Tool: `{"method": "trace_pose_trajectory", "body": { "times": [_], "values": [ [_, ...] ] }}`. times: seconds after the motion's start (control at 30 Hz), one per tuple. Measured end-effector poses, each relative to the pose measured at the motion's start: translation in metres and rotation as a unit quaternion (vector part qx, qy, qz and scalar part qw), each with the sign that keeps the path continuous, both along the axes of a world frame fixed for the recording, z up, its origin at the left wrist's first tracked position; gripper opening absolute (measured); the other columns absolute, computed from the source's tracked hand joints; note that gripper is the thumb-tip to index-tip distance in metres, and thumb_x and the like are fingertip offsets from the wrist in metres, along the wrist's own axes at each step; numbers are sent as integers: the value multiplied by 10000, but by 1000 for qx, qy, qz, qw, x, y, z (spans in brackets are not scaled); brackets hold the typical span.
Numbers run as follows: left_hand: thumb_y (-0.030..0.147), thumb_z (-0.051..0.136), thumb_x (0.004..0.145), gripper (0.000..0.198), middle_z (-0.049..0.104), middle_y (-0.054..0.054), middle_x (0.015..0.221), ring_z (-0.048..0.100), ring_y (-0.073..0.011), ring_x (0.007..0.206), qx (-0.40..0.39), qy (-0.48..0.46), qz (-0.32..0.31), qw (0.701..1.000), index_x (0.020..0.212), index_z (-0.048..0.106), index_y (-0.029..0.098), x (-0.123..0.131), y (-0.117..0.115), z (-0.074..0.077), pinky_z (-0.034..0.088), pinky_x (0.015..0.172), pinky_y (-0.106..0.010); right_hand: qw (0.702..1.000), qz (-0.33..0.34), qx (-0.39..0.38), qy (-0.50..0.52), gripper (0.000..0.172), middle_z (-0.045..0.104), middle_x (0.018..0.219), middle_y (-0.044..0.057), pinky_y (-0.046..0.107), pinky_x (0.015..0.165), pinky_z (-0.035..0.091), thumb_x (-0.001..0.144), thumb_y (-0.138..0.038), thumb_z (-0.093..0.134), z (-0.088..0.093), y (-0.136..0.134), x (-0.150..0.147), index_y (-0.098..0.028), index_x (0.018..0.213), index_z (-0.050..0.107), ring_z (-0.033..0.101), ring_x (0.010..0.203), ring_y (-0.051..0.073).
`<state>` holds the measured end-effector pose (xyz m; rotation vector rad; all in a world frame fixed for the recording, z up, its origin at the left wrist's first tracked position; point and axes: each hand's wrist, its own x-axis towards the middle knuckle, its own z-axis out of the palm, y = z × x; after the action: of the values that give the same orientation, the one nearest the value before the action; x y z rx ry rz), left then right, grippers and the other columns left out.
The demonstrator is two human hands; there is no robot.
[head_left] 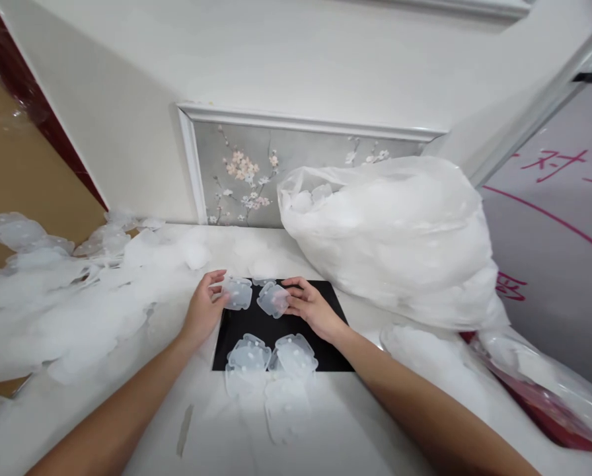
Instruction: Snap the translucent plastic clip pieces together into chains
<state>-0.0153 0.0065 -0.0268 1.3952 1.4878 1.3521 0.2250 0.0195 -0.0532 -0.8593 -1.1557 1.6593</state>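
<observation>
My left hand pinches a translucent plastic piece with notched edges and small pale dots, at the left of a black mat. Across from it, my right hand grips a similar translucent piece by its right edge, tilted a little. Both pieces are over the far part of the mat, with a narrow gap between them. Nearer to me, two small stacks of such pieces, the left stack and the right stack, lie on the mat's front edge. More pieces overlap the white table below them.
A large heap of translucent pieces covers the table's left side. At the back right stands a bulging white plastic bag with pieces at its mouth. A whiteboard with red writing is on the right. Clear plastic bags lie below it.
</observation>
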Motion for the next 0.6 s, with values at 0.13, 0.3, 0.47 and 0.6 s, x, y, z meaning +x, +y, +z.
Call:
{"method": "trace_pose_trajectory", "body": {
  "times": [0.13, 0.3, 0.47, 0.6],
  "values": [
    [390, 699, 715, 541, 734, -52, 948, 663, -237, 974, -61, -84, -112, 988, 1208, 573, 205, 2, -3, 3, 473, 927, -393, 999, 15, -15, 31, 371, 692, 860, -19, 356, 788, 559, 682, -271, 743, 2, 2, 1, -234, 999, 554, 694, 786, 167],
    [429, 734, 700, 461, 747, -78, 1006, 658, -264, 1024, -115, -118, -124, 979, 1087, 665, 187, 3, -3, 6, 468, 915, -381, 998, 15, -32, 44, 352, 697, 860, -11, 337, 770, 555, 659, -197, 705, 2, 4, 5, -228, 987, 580, 696, 806, 172],
    [493, 687, 769, 557, 745, -52, 927, 682, -214, 922, -148, -193, -119, 963, 1231, 568, 205, 3, -4, 11, 492, 853, -339, 997, 15, -52, 58, 353, 687, 836, -13, 334, 760, 552, 669, -177, 678, 3, 5, 6, -223, 1003, 574, 700, 785, 169],
    [468, 593, 852, 514, 748, -71, 922, 690, -198, 899, -160, -235, -117, 951, 1275, 504, 190, 2, -2, 10, 492, 837, -324, 997, 22, -46, 57, 353, 684, 849, -17, 364, 796, 548, 689, -182, 650, 3, 5, 7, -231, 1025, 553, 705, 779, 172]
  ]
}}
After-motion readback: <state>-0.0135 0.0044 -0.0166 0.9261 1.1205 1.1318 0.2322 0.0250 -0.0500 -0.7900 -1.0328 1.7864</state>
